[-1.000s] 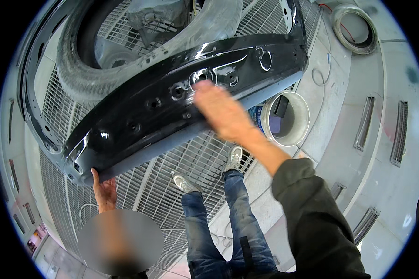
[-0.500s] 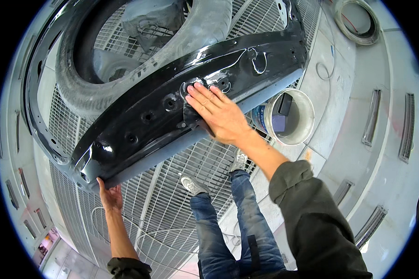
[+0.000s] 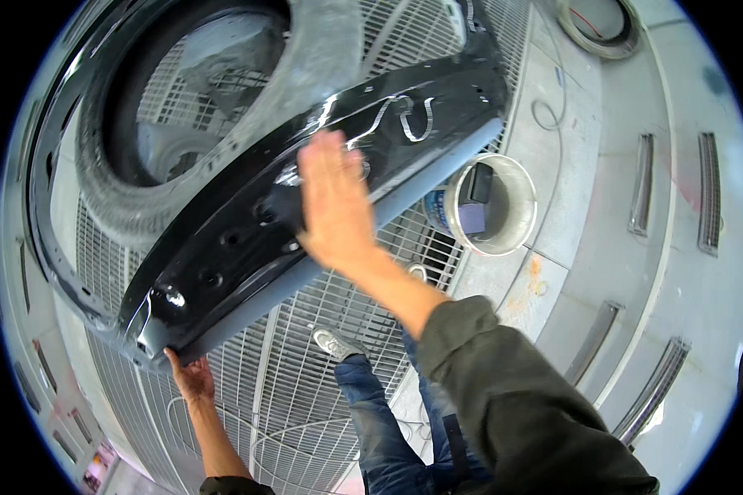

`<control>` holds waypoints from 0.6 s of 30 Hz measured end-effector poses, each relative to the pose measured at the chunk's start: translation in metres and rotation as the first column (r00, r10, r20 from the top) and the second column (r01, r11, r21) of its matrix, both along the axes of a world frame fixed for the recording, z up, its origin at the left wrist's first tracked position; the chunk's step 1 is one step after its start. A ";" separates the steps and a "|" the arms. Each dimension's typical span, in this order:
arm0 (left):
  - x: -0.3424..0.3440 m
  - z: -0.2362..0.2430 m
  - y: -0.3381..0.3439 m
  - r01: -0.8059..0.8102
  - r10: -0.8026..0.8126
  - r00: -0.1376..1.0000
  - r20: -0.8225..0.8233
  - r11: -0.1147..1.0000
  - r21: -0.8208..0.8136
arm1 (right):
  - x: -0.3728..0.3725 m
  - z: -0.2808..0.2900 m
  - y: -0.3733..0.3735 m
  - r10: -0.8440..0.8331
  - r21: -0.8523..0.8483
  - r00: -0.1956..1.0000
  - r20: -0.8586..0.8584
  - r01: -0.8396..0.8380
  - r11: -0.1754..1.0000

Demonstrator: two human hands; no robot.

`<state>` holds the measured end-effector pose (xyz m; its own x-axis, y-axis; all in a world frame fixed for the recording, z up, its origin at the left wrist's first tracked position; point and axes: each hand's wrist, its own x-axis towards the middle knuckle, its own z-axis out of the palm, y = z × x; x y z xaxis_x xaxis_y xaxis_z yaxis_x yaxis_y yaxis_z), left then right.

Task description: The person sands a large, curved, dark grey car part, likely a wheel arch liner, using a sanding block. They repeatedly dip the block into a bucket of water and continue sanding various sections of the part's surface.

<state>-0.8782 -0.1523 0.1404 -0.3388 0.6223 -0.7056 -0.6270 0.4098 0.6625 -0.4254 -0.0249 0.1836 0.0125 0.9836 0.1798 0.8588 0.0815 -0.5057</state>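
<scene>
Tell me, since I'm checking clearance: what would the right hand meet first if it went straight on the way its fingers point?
The right hand already lies over the glossy black car panel, so it would likely slide along that; depth is unclear.

Olive-grey sleeve on right arm (image 3: pixel 512 396), blue jeans (image 3: pixel 380 421), grey sneakers (image 3: pixel 332 342).

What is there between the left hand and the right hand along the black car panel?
In the head view, only the black panel itself spans from the left hand at its lower corner to the right hand: glossy surface with small holes, nothing else on it.
</scene>
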 end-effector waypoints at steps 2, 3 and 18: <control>-0.014 0.000 -0.001 0.023 -0.023 1.000 -0.001 1.000 0.008 | -0.013 0.001 -0.011 0.122 0.037 0.986 0.114 -0.127 0.991; -0.023 -0.002 -0.002 0.030 -0.030 1.000 -0.006 1.000 0.003 | -0.011 -0.008 -0.016 0.170 0.095 0.981 0.093 -0.179 0.979; -0.014 0.005 0.002 0.057 -0.057 0.998 -0.025 0.998 0.001 | 0.148 -0.036 0.001 -0.438 0.139 0.898 0.051 0.428 0.893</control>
